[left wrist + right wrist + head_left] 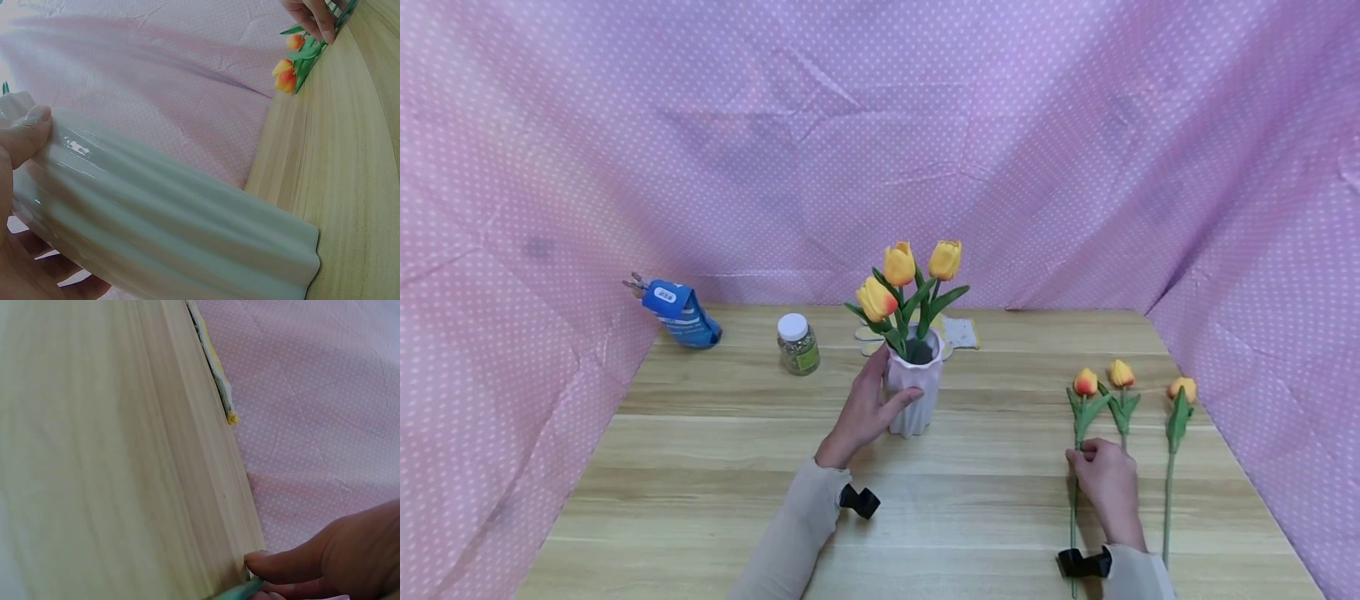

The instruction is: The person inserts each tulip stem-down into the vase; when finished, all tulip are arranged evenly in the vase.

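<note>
A white fluted vase [917,392] stands on the wooden table with several yellow tulips [898,265] in it. My left hand [868,408] holds the vase from its left side, thumb across the front; the left wrist view shows the glossy vase [162,206] up close. On the right, my right hand [1105,483] pinches the stem of an orange-red tulip [1086,383] lying on the table. Beside it lie a yellow tulip [1122,375] and, further right, another orange-yellow tulip [1182,390]. In the right wrist view, thumb and fingers [287,565] meet at the green stem [240,591].
A jar with a white lid [797,344] stands left of the vase. Further left, a blue bag [681,312] sits at the table's back corner. Behind the vase lies a white-and-yellow glove [961,332]. Pink dotted cloth [820,150] hangs around the table.
</note>
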`<action>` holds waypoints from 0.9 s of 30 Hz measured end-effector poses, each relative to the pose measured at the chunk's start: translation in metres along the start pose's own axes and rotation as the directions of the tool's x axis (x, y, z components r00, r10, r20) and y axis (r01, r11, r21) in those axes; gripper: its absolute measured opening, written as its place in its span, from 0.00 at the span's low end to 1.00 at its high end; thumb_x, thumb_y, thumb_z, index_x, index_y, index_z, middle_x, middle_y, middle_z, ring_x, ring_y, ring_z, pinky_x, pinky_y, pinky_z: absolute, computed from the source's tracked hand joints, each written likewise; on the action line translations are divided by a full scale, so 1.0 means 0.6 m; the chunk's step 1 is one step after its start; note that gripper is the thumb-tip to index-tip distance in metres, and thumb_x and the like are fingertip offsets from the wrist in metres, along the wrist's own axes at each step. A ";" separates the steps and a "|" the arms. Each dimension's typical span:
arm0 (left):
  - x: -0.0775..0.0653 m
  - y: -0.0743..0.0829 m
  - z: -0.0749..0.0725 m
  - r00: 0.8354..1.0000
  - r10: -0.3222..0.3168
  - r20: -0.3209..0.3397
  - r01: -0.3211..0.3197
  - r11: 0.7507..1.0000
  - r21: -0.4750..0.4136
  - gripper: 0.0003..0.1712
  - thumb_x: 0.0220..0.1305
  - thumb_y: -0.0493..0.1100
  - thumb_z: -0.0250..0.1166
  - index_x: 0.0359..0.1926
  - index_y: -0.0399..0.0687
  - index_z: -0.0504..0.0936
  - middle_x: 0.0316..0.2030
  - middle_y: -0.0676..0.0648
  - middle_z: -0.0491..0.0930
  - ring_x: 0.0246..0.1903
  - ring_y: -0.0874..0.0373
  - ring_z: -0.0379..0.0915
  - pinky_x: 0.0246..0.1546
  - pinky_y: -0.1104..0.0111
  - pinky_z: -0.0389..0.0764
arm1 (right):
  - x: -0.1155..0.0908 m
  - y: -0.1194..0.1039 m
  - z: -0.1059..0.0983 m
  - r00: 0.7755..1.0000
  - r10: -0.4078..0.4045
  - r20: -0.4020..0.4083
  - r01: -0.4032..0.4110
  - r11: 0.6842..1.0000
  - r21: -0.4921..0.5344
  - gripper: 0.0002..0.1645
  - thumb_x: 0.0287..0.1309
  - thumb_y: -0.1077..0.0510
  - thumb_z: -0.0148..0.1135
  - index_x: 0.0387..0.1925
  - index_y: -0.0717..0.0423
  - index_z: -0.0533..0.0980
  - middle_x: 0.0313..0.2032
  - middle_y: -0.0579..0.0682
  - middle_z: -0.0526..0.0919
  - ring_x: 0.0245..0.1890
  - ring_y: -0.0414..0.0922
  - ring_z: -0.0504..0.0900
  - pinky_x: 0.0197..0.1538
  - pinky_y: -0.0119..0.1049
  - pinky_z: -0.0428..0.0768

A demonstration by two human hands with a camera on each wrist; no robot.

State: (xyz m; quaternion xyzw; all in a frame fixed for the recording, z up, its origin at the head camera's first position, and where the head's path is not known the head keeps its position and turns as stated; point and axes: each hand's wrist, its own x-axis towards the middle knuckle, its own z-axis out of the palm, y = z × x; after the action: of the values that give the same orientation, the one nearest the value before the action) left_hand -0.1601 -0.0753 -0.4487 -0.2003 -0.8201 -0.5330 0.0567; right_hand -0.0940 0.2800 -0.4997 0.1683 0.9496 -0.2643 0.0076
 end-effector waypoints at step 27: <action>0.000 0.000 0.000 1.000 -0.001 0.000 0.001 1.000 0.005 0.49 0.66 0.57 0.67 0.78 0.48 0.53 0.73 0.41 0.64 0.74 0.43 0.61 0.72 0.43 0.65 | 0.006 0.025 -0.012 0.942 0.177 0.285 -0.321 0.727 0.607 0.30 0.69 0.61 0.60 0.65 0.75 0.65 0.24 0.28 0.84 0.28 0.28 0.84 0.31 0.30 0.87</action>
State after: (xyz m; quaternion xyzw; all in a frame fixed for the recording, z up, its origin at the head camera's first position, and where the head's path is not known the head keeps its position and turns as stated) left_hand -0.1602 -0.0752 -0.4490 -0.1997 -0.8215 -0.5310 0.0567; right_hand -0.0918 0.2966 -0.5015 0.2583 0.7625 -0.5873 0.0838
